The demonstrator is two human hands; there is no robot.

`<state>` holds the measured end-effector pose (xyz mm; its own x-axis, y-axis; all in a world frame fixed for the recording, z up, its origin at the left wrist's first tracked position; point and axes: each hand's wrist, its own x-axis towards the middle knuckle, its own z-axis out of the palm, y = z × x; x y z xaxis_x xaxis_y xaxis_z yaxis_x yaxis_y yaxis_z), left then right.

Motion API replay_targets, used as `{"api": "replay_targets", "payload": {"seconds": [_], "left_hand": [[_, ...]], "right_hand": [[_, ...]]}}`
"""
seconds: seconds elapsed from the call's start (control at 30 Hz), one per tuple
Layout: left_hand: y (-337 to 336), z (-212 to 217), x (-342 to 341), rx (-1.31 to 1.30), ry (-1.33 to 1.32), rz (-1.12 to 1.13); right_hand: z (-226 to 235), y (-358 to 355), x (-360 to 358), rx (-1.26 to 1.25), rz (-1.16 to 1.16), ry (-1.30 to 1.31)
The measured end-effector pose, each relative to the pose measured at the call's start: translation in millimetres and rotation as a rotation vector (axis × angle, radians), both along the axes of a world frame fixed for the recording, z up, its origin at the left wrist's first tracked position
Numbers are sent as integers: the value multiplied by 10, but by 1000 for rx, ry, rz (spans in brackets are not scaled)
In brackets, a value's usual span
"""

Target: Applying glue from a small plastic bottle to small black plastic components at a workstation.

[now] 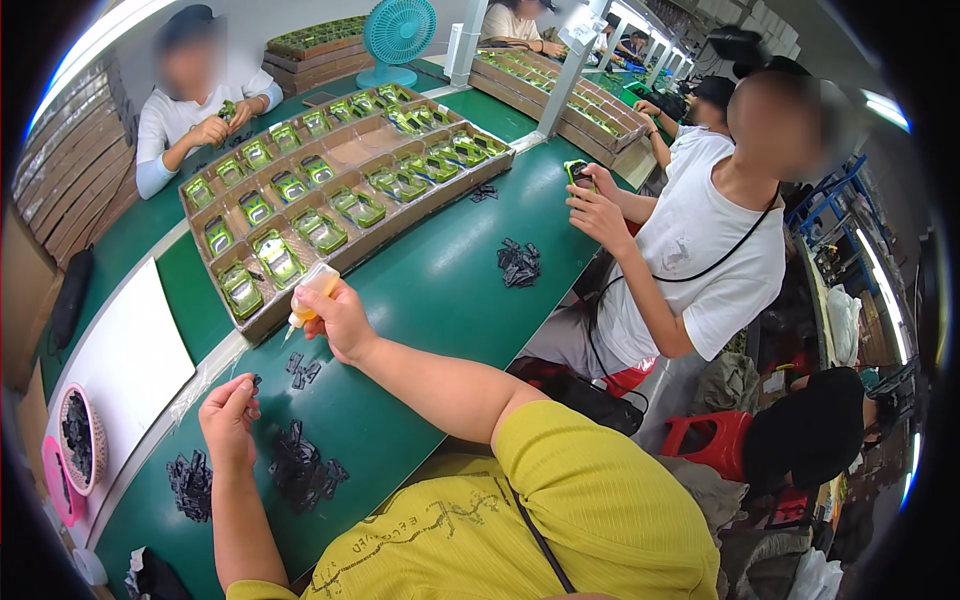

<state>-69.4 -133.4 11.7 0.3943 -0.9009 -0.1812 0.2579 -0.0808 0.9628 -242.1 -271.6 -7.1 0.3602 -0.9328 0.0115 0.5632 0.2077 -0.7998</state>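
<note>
My right hand (pixel 338 322) is closed around a small squeeze bottle (pixel 318 281) of yellowish liquid. Its thin needle tip points down and to the left, above the green table. To the left, my left hand (pixel 229 418) pinches a small black plastic piece (pixel 256 381) between thumb and fingertips. The needle tip and the piece are a short way apart. Under my hands lie a few loose black pieces (pixel 302 371). A larger pile of black pieces (pixel 304 468) sits nearer to me, and another heap (pixel 190 486) lies beside my left forearm.
Beyond my hands stands a divided cardboard tray (pixel 372 228) of green-framed parts. At the left are a white sheet (pixel 135 345) and a pink basket (pixel 98 440) of black pieces. One co-worker (pixel 720 230) works at my right, another (pixel 200 110) across the table. A teal fan (pixel 400 35) stands behind.
</note>
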Motion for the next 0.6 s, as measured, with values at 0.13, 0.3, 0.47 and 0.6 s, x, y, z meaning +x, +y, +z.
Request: {"api": "replay_targets", "payload": {"seconds": [0.13, 0.3, 0.47, 0.6], "left_hand": [[-3, -118, 104, 25, 44, 50], [-16, -108, 94, -10, 49, 90], [18, -175, 198, 41, 30, 127], [-51, -148, 121, -7, 99, 75]], "right_hand": [[3, 12, -19, 6, 19, -10], [9, 41, -28, 7, 7, -15], [-113, 4, 126, 17, 24, -33], [-26, 38, 19, 3, 4, -63]]}}
